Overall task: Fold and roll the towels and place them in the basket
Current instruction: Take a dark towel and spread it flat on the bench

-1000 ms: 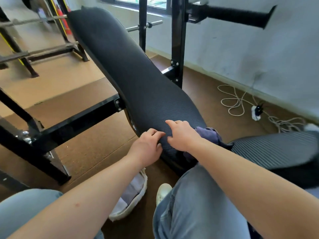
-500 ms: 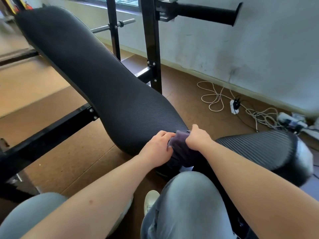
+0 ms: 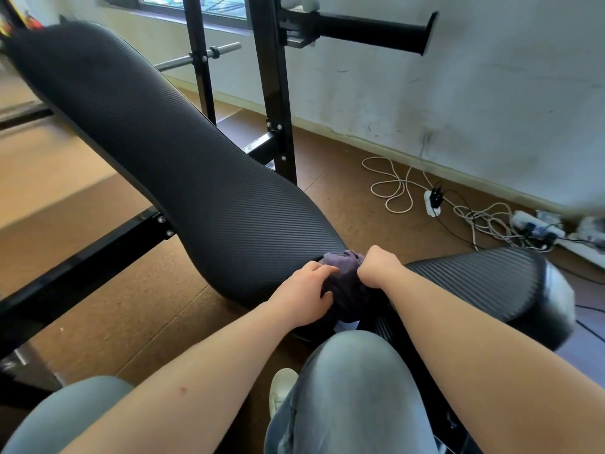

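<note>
A dark purple towel point(image 3: 347, 283) lies bunched in the gap between the long black bench pad point(image 3: 170, 152) and the black seat pad point(image 3: 484, 286). My left hand point(image 3: 302, 298) holds the towel's left side, fingers curled over the cloth. My right hand point(image 3: 376, 268) grips the towel's upper right part in a fist. Most of the towel is hidden between my hands and below them. No basket is in view.
Black steel uprights point(image 3: 278, 103) and a padded bar point(image 3: 373, 34) stand behind the bench. White and black cables point(image 3: 399, 188) and a power strip point(image 3: 537, 226) lie by the wall. My knees in blue jeans point(image 3: 353, 398) and a white shoe point(image 3: 281, 385) fill the bottom.
A second ago both hands rested on the bench pad's end beside the towel. They moved right onto the towel and took hold of it; my view turned right.
</note>
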A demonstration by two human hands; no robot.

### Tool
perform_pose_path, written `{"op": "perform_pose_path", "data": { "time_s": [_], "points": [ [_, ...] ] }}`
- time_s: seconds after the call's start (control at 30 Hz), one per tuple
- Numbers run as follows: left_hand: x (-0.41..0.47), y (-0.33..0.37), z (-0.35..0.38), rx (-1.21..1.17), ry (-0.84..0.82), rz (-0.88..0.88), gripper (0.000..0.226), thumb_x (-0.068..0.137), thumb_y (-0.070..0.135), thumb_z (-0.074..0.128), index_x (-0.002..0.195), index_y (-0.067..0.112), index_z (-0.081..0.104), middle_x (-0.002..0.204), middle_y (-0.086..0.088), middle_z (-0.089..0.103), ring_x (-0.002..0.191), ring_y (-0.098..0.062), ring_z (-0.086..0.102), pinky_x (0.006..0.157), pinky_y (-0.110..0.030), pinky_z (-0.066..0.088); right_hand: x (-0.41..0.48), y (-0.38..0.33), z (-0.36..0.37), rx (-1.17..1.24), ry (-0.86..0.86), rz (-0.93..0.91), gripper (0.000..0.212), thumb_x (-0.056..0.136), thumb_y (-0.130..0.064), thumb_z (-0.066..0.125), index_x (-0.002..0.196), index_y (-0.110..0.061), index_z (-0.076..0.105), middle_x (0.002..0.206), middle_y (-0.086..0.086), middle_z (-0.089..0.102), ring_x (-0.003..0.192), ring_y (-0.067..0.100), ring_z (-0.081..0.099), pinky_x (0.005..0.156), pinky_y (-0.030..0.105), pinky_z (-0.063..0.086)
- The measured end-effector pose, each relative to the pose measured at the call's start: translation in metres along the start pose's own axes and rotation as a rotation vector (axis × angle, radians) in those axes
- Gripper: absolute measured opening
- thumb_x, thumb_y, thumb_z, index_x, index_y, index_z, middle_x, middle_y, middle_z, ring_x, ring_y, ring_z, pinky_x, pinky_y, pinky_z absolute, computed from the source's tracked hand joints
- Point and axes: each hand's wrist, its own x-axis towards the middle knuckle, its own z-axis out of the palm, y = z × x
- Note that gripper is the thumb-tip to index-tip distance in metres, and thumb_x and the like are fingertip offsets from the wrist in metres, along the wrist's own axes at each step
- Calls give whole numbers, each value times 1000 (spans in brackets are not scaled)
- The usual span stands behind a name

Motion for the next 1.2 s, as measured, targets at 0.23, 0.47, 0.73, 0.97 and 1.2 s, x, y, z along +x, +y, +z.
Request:
{"op": "perform_pose_path", "data": {
  "time_s": [0.23,0.47,0.73,0.97,1.2],
  "points": [
    [-1,-3,0,23,-14,-23,59,97,31,60,153,35,40,149,2,43,131,-23,50,107,-44,47,-9,2,-1,144,-31,23,39,100,-27,63,129,0,62,122,18,67,112,32,68,91,36,56],
    [2,1,4,53,26,-26,46,96,34,61,142,32,57,148,1,42,132,-24,44,106,-43,48,-12,-5,-26,248,115,-49,41,95,-34,68,125,-5,69,121,18,69,113,35,66,91,34,53],
    [0,6,13,-114,-41,-125,36,97,35,59,128,19,68,134,-3,60,119,-21,59,96,-31,49,-32,-5,-45,380,63,-423,8,95,-26,64,97,-27,72,99,0,74,98,20,68,78,29,52],
    [-2,0,8,-623,25,-334,92,83,55,75,158,31,27,142,4,55,129,-21,56,105,-39,51,-29,-5,-26,520,-51,-388,13,103,-26,51,108,-24,63,108,6,70,105,25,67,96,45,56],
    [-2,-9,11,-412,110,-390,65,85,27,75,144,20,47,134,-5,63,123,-26,59,97,-35,50,-22,-14,-31,775,40,-313,17,104,-27,48,99,-19,63,100,9,67,100,28,64,92,44,55]
  ]
}}
